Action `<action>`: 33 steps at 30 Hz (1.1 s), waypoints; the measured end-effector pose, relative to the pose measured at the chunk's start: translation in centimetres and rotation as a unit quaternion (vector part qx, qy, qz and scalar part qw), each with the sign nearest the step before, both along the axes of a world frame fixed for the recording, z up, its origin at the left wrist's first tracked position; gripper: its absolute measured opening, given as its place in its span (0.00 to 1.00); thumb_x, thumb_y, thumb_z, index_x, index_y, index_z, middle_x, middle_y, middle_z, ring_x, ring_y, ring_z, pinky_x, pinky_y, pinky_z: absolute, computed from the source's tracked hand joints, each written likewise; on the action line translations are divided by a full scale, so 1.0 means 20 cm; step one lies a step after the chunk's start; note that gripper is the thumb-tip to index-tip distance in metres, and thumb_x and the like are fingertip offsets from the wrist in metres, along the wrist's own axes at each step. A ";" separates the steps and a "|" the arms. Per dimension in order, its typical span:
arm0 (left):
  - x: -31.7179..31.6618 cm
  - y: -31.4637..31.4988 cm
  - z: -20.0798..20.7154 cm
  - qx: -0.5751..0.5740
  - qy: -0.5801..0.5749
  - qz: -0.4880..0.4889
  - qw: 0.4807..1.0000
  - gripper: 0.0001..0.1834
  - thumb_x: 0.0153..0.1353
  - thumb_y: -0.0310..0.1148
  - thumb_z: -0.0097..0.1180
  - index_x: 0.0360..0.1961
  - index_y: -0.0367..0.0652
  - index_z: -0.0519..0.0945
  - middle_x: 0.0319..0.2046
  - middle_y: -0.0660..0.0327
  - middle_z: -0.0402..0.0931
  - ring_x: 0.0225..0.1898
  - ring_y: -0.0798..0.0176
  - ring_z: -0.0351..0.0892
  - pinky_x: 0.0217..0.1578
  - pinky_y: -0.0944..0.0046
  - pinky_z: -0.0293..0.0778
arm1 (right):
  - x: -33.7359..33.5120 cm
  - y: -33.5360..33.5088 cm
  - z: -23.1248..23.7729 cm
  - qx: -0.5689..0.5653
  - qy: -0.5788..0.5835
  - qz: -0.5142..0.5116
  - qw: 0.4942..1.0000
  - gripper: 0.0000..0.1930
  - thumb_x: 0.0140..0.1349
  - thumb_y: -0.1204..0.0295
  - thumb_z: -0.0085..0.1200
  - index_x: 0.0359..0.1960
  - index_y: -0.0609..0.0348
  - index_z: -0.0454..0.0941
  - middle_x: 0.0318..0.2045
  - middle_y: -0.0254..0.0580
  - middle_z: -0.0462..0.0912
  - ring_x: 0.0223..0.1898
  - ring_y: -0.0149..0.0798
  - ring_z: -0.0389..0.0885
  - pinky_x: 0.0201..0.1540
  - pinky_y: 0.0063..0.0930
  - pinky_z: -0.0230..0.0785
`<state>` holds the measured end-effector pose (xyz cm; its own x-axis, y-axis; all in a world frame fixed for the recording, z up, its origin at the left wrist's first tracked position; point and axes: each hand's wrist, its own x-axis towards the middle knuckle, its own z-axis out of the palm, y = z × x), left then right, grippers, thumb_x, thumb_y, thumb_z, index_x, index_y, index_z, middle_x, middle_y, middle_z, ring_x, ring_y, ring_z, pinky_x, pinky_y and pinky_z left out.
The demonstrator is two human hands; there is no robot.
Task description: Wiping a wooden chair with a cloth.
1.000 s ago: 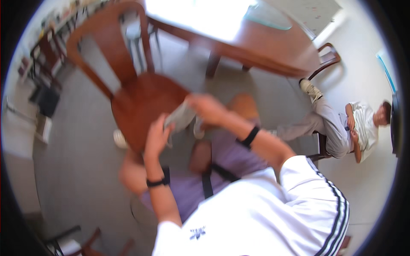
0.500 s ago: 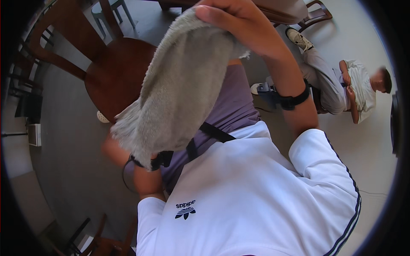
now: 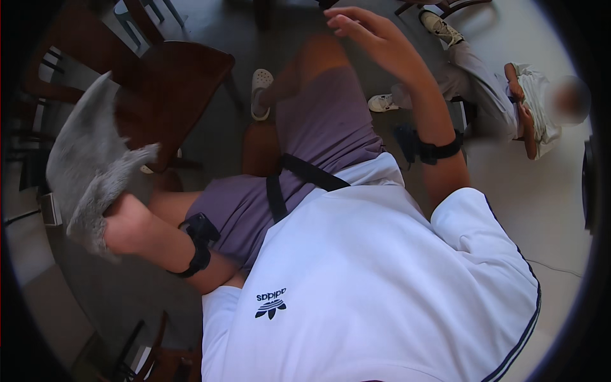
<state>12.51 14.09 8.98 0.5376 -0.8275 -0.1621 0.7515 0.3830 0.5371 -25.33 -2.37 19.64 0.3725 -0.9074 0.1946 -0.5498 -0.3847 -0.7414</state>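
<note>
A grey, fluffy cloth (image 3: 95,156) hangs from my left hand (image 3: 124,219), which is closed on it out to the left. The cloth covers most of those fingers, and its upper end flares in front of the wooden chair's backrest. The brown chair seat (image 3: 181,95) lies just beyond and to the right of the cloth. My right hand (image 3: 372,41) is raised at the upper middle, bare, its fingers stretched out and holding nothing. Both forearms wear black straps with small devices.
Another person (image 3: 534,111) sits at the right, hands in the lap, legs reaching toward the top. More wooden chairs stand at the lower left (image 3: 162,356) and top right (image 3: 455,7). A pale green stool (image 3: 130,28) is at the upper left. A cable (image 3: 554,266) runs along the floor.
My right hand has let go of the cloth and stays raised. My left hand has swung the cloth leftward, away from my lap, uncovering my shorts. The chair appears shifted slightly up and left.
</note>
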 end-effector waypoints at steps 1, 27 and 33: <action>0.03 0.04 0.00 0.005 -0.020 0.004 1.000 0.26 0.67 0.48 0.49 0.59 0.40 0.72 0.61 0.51 0.68 0.63 0.47 0.65 0.64 0.48 0.60 | -0.04 0.03 -0.03 0.002 -0.002 0.004 1.000 0.16 0.70 0.62 0.50 0.50 0.61 0.78 0.40 0.37 0.82 0.45 0.29 0.78 0.49 0.23 0.69; -0.21 -0.64 0.31 -0.297 -0.298 0.183 0.888 0.25 0.62 0.45 0.55 0.55 0.40 0.75 0.57 0.51 0.72 0.59 0.49 0.69 0.61 0.49 0.64 | 0.36 0.58 0.40 -0.278 -0.040 0.369 0.886 0.13 0.66 0.71 0.51 0.51 0.59 0.78 0.32 0.37 0.79 0.33 0.38 0.77 0.39 0.34 0.68; -0.37 -0.62 0.23 -0.284 -0.357 0.189 0.869 0.25 0.61 0.45 0.56 0.54 0.41 0.76 0.56 0.52 0.73 0.59 0.49 0.70 0.60 0.49 0.65 | 0.23 0.81 1.19 -0.293 -0.006 0.504 0.813 0.14 0.64 0.63 0.53 0.50 0.49 0.80 0.40 0.46 0.81 0.36 0.45 0.78 0.46 0.39 0.69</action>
